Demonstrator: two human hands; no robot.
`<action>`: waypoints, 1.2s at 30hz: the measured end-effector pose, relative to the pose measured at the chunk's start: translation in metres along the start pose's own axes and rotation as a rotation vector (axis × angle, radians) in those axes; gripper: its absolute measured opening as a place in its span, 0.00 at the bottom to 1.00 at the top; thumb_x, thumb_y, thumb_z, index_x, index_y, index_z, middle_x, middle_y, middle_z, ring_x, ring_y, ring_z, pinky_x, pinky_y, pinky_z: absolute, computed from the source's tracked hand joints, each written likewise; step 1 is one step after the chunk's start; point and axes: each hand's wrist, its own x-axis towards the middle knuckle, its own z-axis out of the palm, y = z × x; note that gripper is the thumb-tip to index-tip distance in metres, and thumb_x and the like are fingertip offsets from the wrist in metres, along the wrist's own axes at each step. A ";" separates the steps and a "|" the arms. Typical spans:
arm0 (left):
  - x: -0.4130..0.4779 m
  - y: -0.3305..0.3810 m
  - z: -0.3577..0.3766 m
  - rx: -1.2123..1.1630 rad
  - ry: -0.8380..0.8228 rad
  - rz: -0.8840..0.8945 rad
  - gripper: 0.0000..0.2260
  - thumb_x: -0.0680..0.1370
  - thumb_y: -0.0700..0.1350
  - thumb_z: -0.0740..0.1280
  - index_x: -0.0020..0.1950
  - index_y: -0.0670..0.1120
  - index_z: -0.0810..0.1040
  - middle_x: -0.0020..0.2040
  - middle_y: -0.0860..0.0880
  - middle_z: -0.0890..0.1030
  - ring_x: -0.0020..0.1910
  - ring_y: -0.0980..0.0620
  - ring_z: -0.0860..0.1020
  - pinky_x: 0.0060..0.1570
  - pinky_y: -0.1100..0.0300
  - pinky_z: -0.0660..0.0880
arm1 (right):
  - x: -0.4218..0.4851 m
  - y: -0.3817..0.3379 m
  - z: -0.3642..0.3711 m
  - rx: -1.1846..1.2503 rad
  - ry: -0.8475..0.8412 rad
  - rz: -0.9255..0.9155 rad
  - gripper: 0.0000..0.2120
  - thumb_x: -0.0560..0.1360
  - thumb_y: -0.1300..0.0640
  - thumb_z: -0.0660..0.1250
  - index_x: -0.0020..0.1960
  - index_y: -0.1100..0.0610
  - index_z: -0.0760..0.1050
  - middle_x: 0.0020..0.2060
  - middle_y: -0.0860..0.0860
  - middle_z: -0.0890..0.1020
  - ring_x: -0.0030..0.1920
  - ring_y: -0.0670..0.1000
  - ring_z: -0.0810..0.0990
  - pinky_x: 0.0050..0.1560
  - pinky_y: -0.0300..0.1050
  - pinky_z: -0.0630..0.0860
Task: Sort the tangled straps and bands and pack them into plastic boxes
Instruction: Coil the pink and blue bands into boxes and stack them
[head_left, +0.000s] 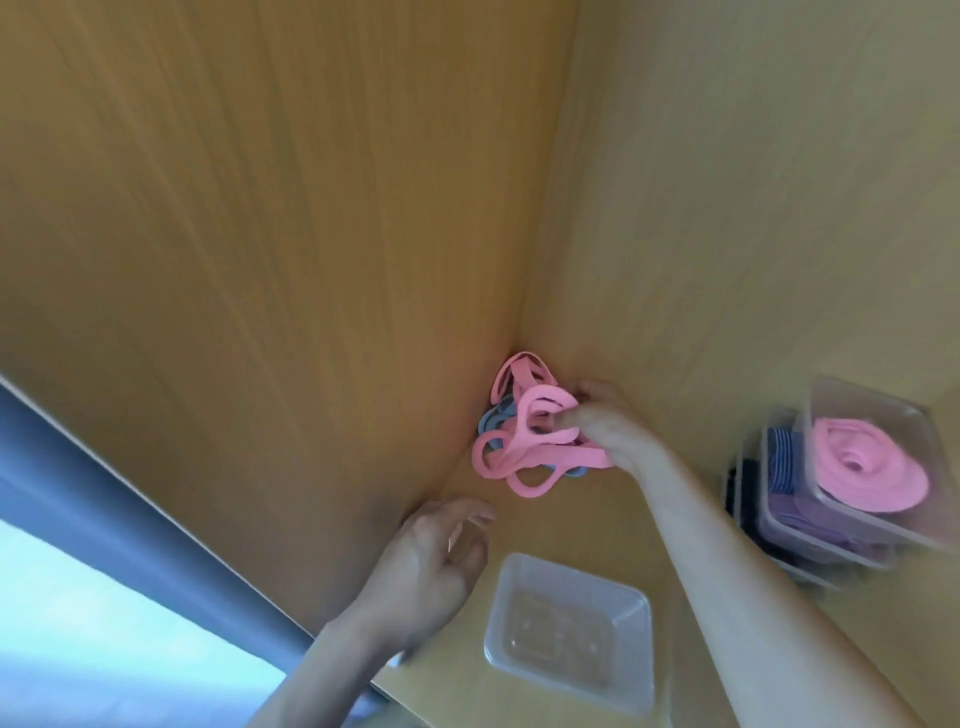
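Empty box (563, 626) nearest; right hand (610, 423) grips pink bands (522, 434).

Setting: indoor room, likely home, exact type unclear. Evidence: wood-grain laminate side panel (260, 208) and back panel (753, 182) cornering over shelf board (587, 519), cupboard-like; grey-blue curtain (130, 483) beside bright window (104, 634); stacked clear plastic boxes (821, 545) on shelf

Tangled pink and blue bands (519, 441) sit heaped mid-frame. An empty clear box (566, 623) lies below them, and filled stacked boxes (810, 525) stand at the right.
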 end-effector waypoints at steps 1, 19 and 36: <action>0.006 0.004 -0.001 -0.044 0.013 -0.021 0.13 0.78 0.39 0.66 0.55 0.56 0.81 0.51 0.64 0.81 0.53 0.65 0.76 0.50 0.72 0.69 | -0.005 -0.009 -0.003 0.029 0.001 -0.025 0.16 0.67 0.69 0.78 0.48 0.53 0.82 0.39 0.48 0.86 0.40 0.47 0.84 0.37 0.40 0.78; 0.108 0.119 -0.020 -0.367 -0.037 0.089 0.07 0.80 0.40 0.69 0.57 0.41 0.82 0.53 0.43 0.85 0.54 0.42 0.83 0.57 0.50 0.79 | -0.083 -0.088 -0.050 0.460 -0.100 -0.341 0.19 0.68 0.82 0.67 0.48 0.60 0.77 0.36 0.54 0.81 0.37 0.50 0.81 0.37 0.40 0.78; 0.129 0.122 -0.040 -0.639 0.051 0.025 0.11 0.84 0.40 0.61 0.55 0.38 0.82 0.47 0.43 0.84 0.48 0.47 0.83 0.52 0.54 0.82 | -0.054 -0.015 -0.049 0.377 0.183 -0.272 0.16 0.74 0.75 0.66 0.43 0.55 0.82 0.38 0.46 0.85 0.43 0.45 0.82 0.45 0.35 0.76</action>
